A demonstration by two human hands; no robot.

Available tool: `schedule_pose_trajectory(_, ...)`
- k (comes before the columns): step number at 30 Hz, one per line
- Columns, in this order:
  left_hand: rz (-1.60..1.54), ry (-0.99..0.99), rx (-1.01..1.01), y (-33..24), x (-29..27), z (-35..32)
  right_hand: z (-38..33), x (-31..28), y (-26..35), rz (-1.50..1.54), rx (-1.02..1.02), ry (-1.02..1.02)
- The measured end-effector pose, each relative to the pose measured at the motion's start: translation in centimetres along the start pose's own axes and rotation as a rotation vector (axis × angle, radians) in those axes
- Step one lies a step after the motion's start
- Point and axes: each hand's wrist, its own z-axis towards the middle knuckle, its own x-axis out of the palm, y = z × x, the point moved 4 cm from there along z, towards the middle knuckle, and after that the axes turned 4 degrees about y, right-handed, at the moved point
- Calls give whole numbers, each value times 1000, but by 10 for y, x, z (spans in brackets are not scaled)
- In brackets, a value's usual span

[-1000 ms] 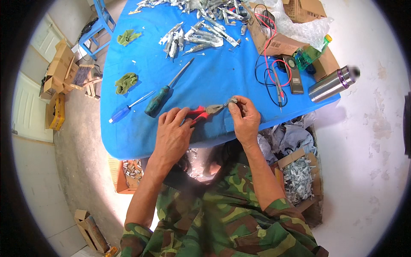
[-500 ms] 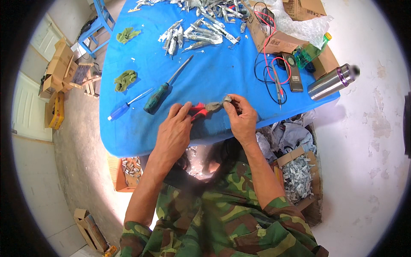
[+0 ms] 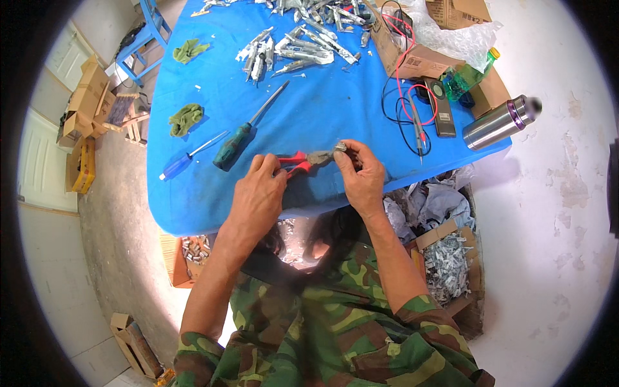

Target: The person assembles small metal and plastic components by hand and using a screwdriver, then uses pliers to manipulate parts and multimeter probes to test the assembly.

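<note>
Blue tablecloth (image 3: 335, 97) — left hand (image 3: 259, 193) grips red-handled pliers (image 3: 312, 159), long axis pointing right, nose at a metallic piece (image 3: 340, 147) pinched in the right hand (image 3: 364, 182)

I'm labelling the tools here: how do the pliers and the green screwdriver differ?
The pliers have two red handles; the screwdriver has one green handle. The left hand holds the pliers; the screwdriver lies on the blue cloth. The pliers' head is short and broad; the screwdriver's shaft is long and thin. Both have coloured handles and metal ends.
</note>
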Motion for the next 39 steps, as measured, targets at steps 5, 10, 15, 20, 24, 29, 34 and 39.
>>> schedule_pose_trajectory(5,73,-68,70,-2,-3,2,0,0,-1,-4,-1,0)
schedule_pose_trajectory(10,44,-46,38,1,-1,0,0,1,0,-21,-3,12)
schedule_pose_trajectory(15,16,-72,82,-1,-10,2,-1,1,9,-129,-22,31)
schedule_pose_trajectory(20,-30,-21,129,4,-12,6,0,4,3,-202,-78,31)
schedule_pose_trajectory(24,-81,-2,151,8,-13,10,1,3,3,-278,-61,86)
schedule_pose_trajectory(29,-109,-18,134,10,-16,13,1,3,4,-301,-53,77)
schedule_pose_trajectory(34,-119,28,136,9,-16,16,2,5,2,-243,-63,13)
schedule_pose_trajectory(39,-105,-4,149,10,-16,15,3,6,4,-143,-22,-3)
